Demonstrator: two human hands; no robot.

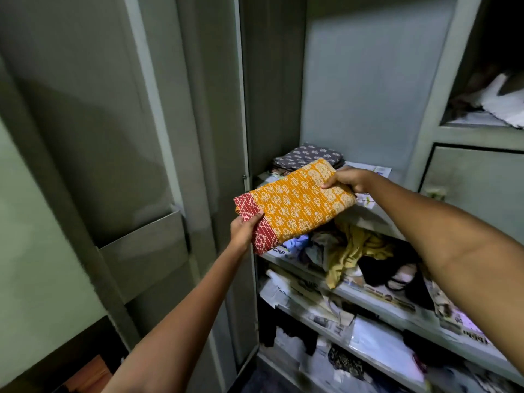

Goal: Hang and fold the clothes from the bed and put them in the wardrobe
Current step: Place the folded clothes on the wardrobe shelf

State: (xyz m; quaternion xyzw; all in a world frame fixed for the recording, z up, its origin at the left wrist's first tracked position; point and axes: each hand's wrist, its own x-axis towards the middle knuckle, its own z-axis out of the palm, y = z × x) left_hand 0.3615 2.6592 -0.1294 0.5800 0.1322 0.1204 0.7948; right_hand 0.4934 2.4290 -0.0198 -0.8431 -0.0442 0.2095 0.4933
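We held the folded orange kurta (red border) at the wardrobe shelf, left hand and right hand each with grip clamped on it.

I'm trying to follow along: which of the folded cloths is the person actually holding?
The orange folded cloth with the red border, gripped by the left hand and right hand. The grey printed folded cloth lies untouched on the shelf behind it.

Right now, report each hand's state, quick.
Left hand: grips the folded orange cloth at its red border.
Right hand: grips the same cloth's far end.
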